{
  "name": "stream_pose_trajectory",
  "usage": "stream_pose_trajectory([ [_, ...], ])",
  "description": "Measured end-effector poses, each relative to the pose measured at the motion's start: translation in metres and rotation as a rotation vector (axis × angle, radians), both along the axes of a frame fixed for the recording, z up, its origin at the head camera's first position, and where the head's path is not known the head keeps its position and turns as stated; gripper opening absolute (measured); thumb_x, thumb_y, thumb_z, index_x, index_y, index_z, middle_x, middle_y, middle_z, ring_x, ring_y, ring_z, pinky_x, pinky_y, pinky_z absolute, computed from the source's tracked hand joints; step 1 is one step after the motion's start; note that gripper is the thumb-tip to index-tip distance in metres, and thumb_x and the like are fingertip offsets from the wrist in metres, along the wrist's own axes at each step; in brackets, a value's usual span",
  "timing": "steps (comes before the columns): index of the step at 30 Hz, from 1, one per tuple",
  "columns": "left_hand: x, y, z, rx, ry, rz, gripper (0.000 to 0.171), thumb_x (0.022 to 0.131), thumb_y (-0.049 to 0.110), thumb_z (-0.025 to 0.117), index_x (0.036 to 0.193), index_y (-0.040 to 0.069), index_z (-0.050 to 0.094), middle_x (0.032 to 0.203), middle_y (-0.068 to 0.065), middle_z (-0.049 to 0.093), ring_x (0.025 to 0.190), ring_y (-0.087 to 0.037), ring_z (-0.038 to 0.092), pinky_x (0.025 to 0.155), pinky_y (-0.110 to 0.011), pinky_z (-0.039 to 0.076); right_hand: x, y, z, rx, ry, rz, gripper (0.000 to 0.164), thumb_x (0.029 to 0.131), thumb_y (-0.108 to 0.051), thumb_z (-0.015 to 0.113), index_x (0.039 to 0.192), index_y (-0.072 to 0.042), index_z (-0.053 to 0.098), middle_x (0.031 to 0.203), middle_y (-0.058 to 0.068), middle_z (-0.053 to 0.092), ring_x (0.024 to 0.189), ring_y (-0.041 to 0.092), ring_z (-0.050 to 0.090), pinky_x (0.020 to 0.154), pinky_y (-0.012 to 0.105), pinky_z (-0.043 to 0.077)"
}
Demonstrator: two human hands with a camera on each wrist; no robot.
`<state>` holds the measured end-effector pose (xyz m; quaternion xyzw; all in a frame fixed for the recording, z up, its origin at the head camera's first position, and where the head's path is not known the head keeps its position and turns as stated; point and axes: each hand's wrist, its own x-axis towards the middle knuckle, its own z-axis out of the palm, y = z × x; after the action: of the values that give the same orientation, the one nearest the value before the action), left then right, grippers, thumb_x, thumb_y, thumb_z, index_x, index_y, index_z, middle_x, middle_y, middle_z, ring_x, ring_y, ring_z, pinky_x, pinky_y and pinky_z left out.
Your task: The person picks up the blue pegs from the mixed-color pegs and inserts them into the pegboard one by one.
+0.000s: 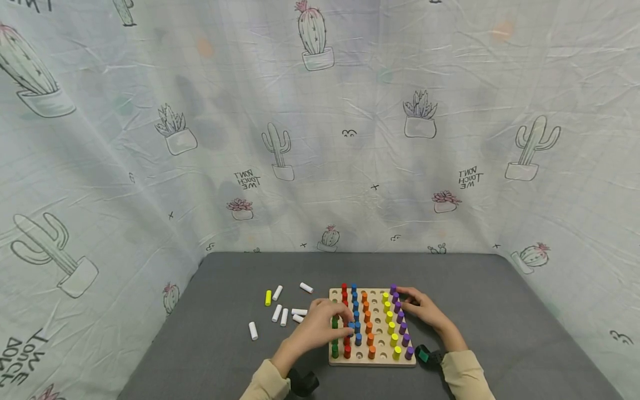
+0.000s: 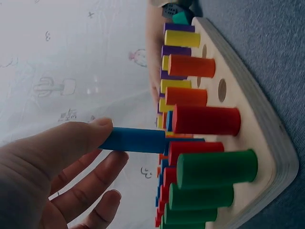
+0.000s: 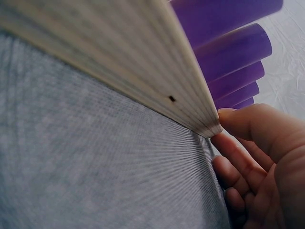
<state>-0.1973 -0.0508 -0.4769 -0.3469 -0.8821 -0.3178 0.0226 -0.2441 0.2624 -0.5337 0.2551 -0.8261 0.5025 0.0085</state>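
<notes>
Between its thumb and forefinger my left hand pinches a blue peg, held upright over the wooden pegboard. It hovers near the front of the blue column, beside the red pegs and green pegs. Orange pegs, yellow pegs and purple pegs stand in further columns, with a column of bare holes between orange and yellow. At the board's far right corner, my right hand grips the edge, thumb on the rim next to the purple pegs.
Left of the board, several white pegs lie scattered on the grey table, with one yellow peg among them. Black wrist devices are worn at both wrists. A cactus-print cloth hangs behind and along the sides.
</notes>
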Motion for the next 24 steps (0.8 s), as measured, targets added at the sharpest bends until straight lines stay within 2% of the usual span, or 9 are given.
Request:
stream_pose_trajectory([
  [8, 0.003, 0.006, -0.002, -0.034, 0.016, -0.021, 0.011, 0.081, 0.030, 0.071, 0.089, 0.028, 0.065, 0.079, 0.023, 0.060, 0.083, -0.006, 0.058, 0.099, -0.053, 0.029, -0.001, 0.000, -0.001, -0.001, -0.003, -0.009, 0.039, 0.091, 0.000, 0.053, 0.126, 0.015, 0.044, 0.102, 0.030, 0.051, 0.077, 0.006, 0.049, 0.061, 0.022, 0.040],
  [12, 0.004, 0.008, -0.003, -0.050, 0.009, -0.031, 0.013, 0.081, 0.033, 0.071, 0.090, 0.026, 0.066, 0.080, 0.025, 0.060, 0.084, -0.003, 0.058, 0.100, -0.052, 0.028, -0.001, 0.000, 0.000, 0.000, -0.012, -0.019, 0.040, 0.091, -0.001, 0.054, 0.127, 0.014, 0.044, 0.102, 0.029, 0.051, 0.077, 0.006, 0.048, 0.062, 0.021, 0.040],
  [18, 0.006, 0.010, -0.006, -0.060, 0.007, -0.039, 0.013, 0.080, 0.035, 0.071, 0.090, 0.026, 0.066, 0.080, 0.024, 0.061, 0.085, -0.001, 0.055, 0.099, -0.053, 0.029, -0.001, 0.000, -0.001, -0.001, 0.002, -0.019, 0.039, 0.091, 0.000, 0.054, 0.126, 0.015, 0.045, 0.101, 0.029, 0.051, 0.077, 0.006, 0.048, 0.062, 0.021, 0.040],
  [24, 0.010, 0.010, -0.011, -0.062, -0.008, -0.049, 0.012, 0.081, 0.033, 0.071, 0.090, 0.028, 0.066, 0.081, 0.022, 0.061, 0.085, -0.005, 0.054, 0.100, -0.052, 0.028, -0.002, 0.000, -0.002, -0.014, 0.006, -0.011, 0.039, 0.090, 0.002, 0.053, 0.125, 0.016, 0.045, 0.101, 0.029, 0.051, 0.077, 0.006, 0.049, 0.062, 0.021, 0.040],
])
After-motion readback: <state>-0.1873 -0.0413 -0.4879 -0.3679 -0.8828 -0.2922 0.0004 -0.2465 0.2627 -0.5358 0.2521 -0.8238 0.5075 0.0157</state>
